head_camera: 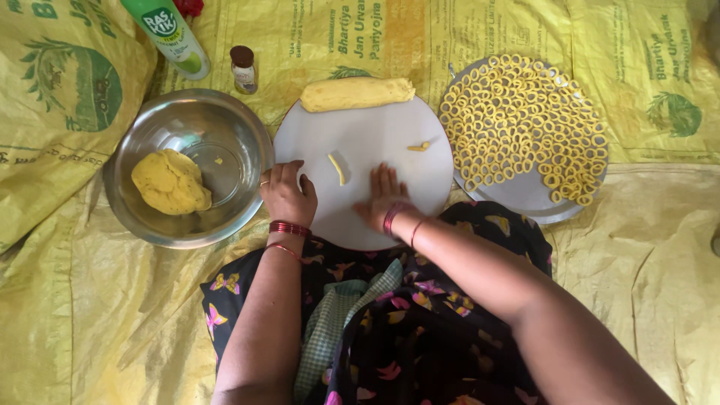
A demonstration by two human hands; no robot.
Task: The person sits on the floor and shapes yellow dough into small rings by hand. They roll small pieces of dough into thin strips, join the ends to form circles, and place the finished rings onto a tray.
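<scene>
Right hand (384,193) lies flat on white board (375,139); left hand (287,193) curls at its edge.

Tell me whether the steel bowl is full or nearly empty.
Nearly empty. The steel bowl holds only one yellow dough lump against its left side, plus a tiny crumb; most of its shiny bottom is bare.

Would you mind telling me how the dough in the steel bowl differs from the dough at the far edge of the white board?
The bowl dough is a rough, uneven lump; the board dough is a smooth log lying crosswise. The lump looks deeper yellow, the log paler. Both are yellow and untouched by either hand.
</scene>
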